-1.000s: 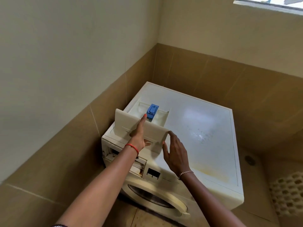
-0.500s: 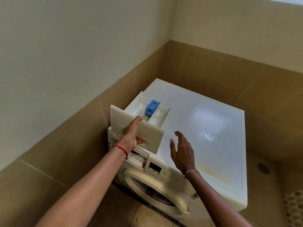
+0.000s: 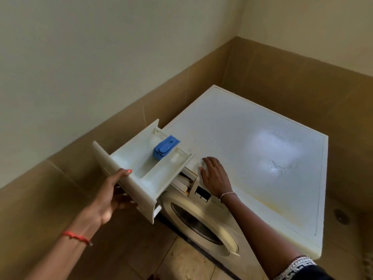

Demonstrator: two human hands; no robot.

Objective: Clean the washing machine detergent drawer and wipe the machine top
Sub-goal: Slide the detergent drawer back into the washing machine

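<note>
The white detergent drawer (image 3: 147, 170) is pulled far out of its slot, tilted, with a blue insert (image 3: 166, 147) in its middle compartment. My left hand (image 3: 113, 197) grips the drawer's front panel from below, thumb over the top edge. My right hand (image 3: 215, 175) rests flat with straight fingers on the front left of the white machine top (image 3: 252, 158), just right of the open drawer slot (image 3: 186, 181). The top shows a wet shiny patch and a yellowish stain near its front edge.
The washing machine stands in a corner between brown-tiled walls, its round door (image 3: 201, 225) facing the tiled floor. A floor drain (image 3: 341, 216) lies to the right of the machine.
The left hand has pulled the drawer further out toward me and to the left. The right hand has moved from beside the drawer panel onto the machine top.
</note>
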